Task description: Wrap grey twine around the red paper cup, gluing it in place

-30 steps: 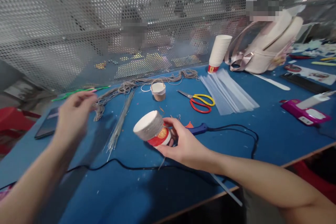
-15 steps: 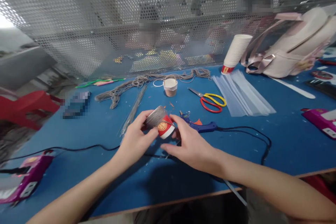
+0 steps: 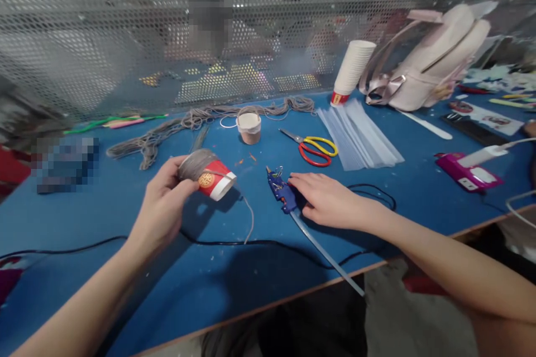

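Observation:
My left hand (image 3: 161, 201) is closed around a red and white paper cup (image 3: 220, 179), tilted on its side above the table. Grey cord (image 3: 196, 164) is wound in rows around part of the cup. A loose cord tail (image 3: 252, 215) hangs from it towards the table. My right hand (image 3: 324, 198) lies over the handle of a blue hot glue gun (image 3: 281, 189), fingers curled down on it; the handle itself is hidden. A long clear glue stick (image 3: 326, 251) sticks out from the gun's back towards the table's front edge.
Behind my hands stand a small wrapped cup (image 3: 250, 128), red and yellow scissors (image 3: 316, 148), clear plastic sheets (image 3: 360, 136) and a grey cord bundle (image 3: 201, 120). Stacked paper cups (image 3: 354, 70) and a pale backpack (image 3: 435, 64) are further right. A black cable (image 3: 251, 243) crosses the table.
My right hand has left the cup and moved right onto the glue gun. My left hand keeps the cup and has shifted left. The view has turned a little to the right.

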Tool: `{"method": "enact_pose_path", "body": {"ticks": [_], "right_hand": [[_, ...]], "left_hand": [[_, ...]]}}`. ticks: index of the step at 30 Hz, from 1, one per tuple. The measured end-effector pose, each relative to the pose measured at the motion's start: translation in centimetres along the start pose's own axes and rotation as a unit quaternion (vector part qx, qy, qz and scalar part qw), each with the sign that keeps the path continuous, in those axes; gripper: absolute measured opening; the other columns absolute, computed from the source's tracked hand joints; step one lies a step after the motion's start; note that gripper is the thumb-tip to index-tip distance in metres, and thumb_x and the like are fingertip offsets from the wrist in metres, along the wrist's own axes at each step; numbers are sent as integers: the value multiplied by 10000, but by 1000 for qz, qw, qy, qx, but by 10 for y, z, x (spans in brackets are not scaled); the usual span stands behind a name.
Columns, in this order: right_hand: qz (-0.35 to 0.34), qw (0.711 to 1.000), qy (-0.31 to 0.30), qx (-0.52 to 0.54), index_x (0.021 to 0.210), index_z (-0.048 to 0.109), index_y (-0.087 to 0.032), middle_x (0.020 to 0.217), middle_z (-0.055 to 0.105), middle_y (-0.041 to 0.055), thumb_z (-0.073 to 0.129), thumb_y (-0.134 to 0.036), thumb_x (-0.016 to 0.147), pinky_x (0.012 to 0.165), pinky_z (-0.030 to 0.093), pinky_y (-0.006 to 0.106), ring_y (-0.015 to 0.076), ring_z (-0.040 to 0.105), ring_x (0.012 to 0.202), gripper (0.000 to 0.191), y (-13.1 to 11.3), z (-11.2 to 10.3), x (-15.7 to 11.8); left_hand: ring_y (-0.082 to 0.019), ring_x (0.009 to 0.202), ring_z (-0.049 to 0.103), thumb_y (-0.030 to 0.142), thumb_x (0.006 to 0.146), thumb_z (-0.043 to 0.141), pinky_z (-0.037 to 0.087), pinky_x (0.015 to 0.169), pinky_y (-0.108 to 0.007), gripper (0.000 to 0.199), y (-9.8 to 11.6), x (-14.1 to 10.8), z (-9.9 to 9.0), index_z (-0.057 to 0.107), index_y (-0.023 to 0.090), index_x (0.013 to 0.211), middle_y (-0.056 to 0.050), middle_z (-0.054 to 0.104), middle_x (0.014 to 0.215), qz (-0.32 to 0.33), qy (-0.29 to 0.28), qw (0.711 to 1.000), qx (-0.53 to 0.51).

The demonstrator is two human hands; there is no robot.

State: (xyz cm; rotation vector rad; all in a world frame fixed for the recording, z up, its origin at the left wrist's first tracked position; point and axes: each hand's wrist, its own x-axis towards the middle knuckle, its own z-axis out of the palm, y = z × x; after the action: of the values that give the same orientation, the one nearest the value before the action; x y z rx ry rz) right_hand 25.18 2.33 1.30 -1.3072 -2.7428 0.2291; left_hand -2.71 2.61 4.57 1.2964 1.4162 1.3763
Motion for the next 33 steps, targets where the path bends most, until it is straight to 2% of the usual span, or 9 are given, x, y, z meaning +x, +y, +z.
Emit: {"method": "enact_pose_path", "body": {"ticks": [3, 8, 11, 15, 17, 20, 24, 28, 33], "right_hand": [[-24, 999, -11, -27, 1269, 500, -19, 1293, 542, 234, 484, -41, 708, 901, 458, 458, 329, 544, 1112, 562, -2, 6, 2], [-36, 999, -8, -34, 1123, 575, -72, 1005, 626, 171, 462, -5, 696, 742, 466, 375, 268, 576, 884, 447, 2, 10, 16], [-21, 995, 70, 61, 1099, 566, -85, 988, 614, 154, 487, -82, 737, 748, 466, 359, 244, 587, 863, 370, 8, 5, 19], [84, 932, 207, 287, 1067, 567, -145, 844, 630, 46, 546, -161, 658, 621, 462, 276, 163, 567, 670, 410, 3, -15, 17], [140, 891, 213, 377, 961, 611, -165, 693, 600, -6, 534, -189, 657, 519, 418, 240, 128, 509, 546, 314, -8, -24, 16], [133, 858, 182, 461, 858, 640, -174, 653, 610, -15, 528, -203, 673, 492, 404, 227, 118, 509, 517, 218, -27, -27, 17], [76, 867, 140, 472, 852, 617, -175, 728, 660, 7, 527, -181, 708, 573, 448, 237, 130, 578, 591, 171, -43, -10, 18], [45, 892, 174, 414, 851, 584, -180, 728, 648, 6, 551, -187, 746, 599, 438, 235, 122, 562, 596, 110, -46, 9, 13], [21, 895, 209, 394, 802, 530, -196, 620, 566, -40, 571, -195, 777, 543, 409, 203, 90, 481, 506, 48, -47, 21, 12]], "left_hand": [[-127, 742, 506, 157, 584, 593, 396, 697, -233, 315, -3, 0, 6, 612, 172, 898, 33, 612, 803, -14, -14, 1000, -2], [-132, 741, 550, 211, 620, 681, 426, 704, -244, 296, -5, -2, 7, 615, 179, 907, 26, 640, 805, -3, -73, 997, 20], [-132, 721, 566, 232, 645, 689, 441, 681, -248, 272, -2, -4, 6, 607, 178, 899, 20, 642, 801, 4, -82, 996, 39], [-139, 734, 579, 231, 666, 668, 448, 681, -251, 216, 3, -3, 7, 591, 173, 860, 13, 641, 800, 23, -90, 992, 88], [-143, 750, 580, 216, 659, 657, 445, 681, -248, 200, 4, -2, 9, 583, 175, 841, 11, 642, 803, 44, -88, 989, 107], [-138, 725, 570, 191, 653, 625, 446, 653, -238, 177, 2, -2, 14, 569, 181, 820, 21, 619, 776, 62, -84, 987, 119], [-114, 640, 539, 192, 674, 591, 426, 584, -216, 174, -9, -3, 18, 561, 185, 845, 36, 598, 734, 44, -94, 987, 124], [-114, 620, 542, 224, 685, 606, 432, 579, -221, 206, -22, -8, 16, 569, 179, 883, 33, 600, 726, 18, -97, 986, 134], [-123, 645, 572, 218, 672, 602, 460, 596, -224, 181, -25, -13, 15, 573, 174, 845, 22, 611, 725, 6, -93, 985, 143]]}}
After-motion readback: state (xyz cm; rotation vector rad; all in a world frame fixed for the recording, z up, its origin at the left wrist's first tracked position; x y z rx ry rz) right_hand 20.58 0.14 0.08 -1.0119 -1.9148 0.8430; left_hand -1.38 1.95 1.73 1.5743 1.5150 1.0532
